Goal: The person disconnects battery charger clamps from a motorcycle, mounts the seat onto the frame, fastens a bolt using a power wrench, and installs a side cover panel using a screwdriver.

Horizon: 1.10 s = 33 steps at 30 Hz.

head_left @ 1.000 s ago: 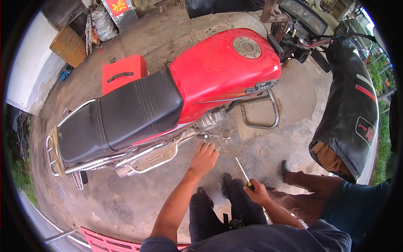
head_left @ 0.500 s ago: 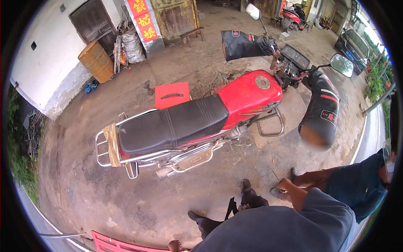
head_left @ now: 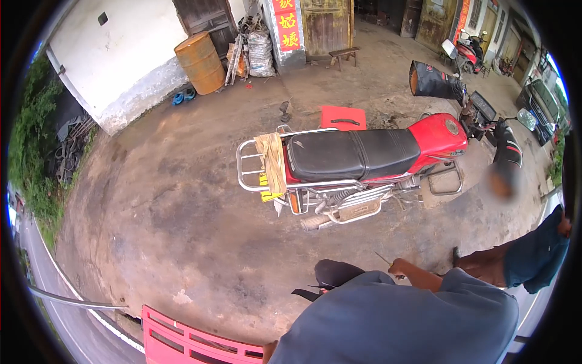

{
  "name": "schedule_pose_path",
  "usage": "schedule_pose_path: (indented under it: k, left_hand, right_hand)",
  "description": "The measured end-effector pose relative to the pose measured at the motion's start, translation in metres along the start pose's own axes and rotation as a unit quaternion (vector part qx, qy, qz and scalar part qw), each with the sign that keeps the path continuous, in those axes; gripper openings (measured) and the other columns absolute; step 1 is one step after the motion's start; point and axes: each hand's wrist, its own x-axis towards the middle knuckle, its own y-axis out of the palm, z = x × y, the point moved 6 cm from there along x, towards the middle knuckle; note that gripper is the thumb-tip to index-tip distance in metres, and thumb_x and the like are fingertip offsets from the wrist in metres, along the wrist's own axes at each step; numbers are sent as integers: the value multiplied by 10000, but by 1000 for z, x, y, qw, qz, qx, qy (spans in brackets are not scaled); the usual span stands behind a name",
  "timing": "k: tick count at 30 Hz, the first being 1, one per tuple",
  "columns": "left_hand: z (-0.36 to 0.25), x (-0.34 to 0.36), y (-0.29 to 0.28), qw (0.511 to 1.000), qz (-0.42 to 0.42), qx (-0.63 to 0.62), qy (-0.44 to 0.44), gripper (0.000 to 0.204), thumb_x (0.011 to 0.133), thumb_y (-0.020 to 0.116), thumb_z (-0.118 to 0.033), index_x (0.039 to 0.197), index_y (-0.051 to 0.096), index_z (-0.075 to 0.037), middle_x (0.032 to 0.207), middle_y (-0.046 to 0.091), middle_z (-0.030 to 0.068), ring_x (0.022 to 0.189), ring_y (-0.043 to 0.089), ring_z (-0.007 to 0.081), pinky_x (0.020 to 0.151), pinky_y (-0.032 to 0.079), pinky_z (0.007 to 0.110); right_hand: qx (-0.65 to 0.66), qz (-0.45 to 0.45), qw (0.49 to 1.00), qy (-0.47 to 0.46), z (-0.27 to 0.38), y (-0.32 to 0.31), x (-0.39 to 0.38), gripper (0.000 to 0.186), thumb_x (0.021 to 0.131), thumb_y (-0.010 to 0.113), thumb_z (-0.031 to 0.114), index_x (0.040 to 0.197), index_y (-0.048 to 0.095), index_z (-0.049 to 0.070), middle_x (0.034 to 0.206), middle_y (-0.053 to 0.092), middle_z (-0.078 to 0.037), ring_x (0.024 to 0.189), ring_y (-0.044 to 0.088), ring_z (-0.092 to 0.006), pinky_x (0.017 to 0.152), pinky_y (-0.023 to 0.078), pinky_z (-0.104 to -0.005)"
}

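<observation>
My right hand (head_left: 399, 267) is closed around a thin rod-like tool (head_left: 382, 258), whose narrow shaft points up and left over the concrete. Its handle end is hidden in my fingers, so I cannot make out the exact kind. At the lower edge, my left hand (head_left: 269, 352) shows only in part beside the red metal railing (head_left: 182, 332); my shirt hides its fingers, and I cannot tell whether it grips the rail. Ahead stands a red motorcycle (head_left: 388, 151) with a black seat. Dark straps (head_left: 307, 293) stick out by my bent leg.
Another person (head_left: 536, 249) in a teal top stands close on my right. A red box-like piece (head_left: 344, 117) with a black handle lies behind the motorcycle. Farther off are a rusty drum (head_left: 200, 64), a wooden bench (head_left: 344, 56), a scooter (head_left: 470, 51) and a dark car (head_left: 538, 109).
My view has swung left, so the motorcycle appears farther right and more of the red railing shows. My leg is now bent forward. The tool stays in my right hand.
</observation>
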Motion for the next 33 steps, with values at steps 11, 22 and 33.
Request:
schedule_pose_path:
  k: [11, 22, 33]
  left_hand:
    - [-245, 32, -176, 989, -42, -14, 139, 178, 912, 655, -124, 976, 705, 35, 830, 718, 139, 647, 685, 198, 580, 556, 294]
    - [-428, 173, -290, 995, -68, -16, 74, 186, 922, 623, -117, 1011, 687, 34, 861, 716, 147, 669, 683, 210, 592, 560, 314]
    - [-858, 400, -276, 956, 95, 176, 215, 198, 932, 592, -111, 1046, 668, 32, 893, 713, 155, 692, 681, 223, 603, 563, 334]
  right_hand:
    - [-112, 129, 985, 33, 221, 109, 54, 247, 902, 656, 191, 909, 721, -47, 753, 698, -143, 596, 677, -231, 540, 587, -385]
    - [-155, -8, 912, -379, 760, 157, -30, 417, 858, 659, 333, 1196, 649, 90, 1077, 724, -228, 1019, 692, -429, 868, 540, -535]
    - [6, -170, 923, -346, 961, 29, -30, 399, 877, 652, 363, 1122, 638, 48, 1033, 714, -250, 989, 676, -465, 849, 532, -556]
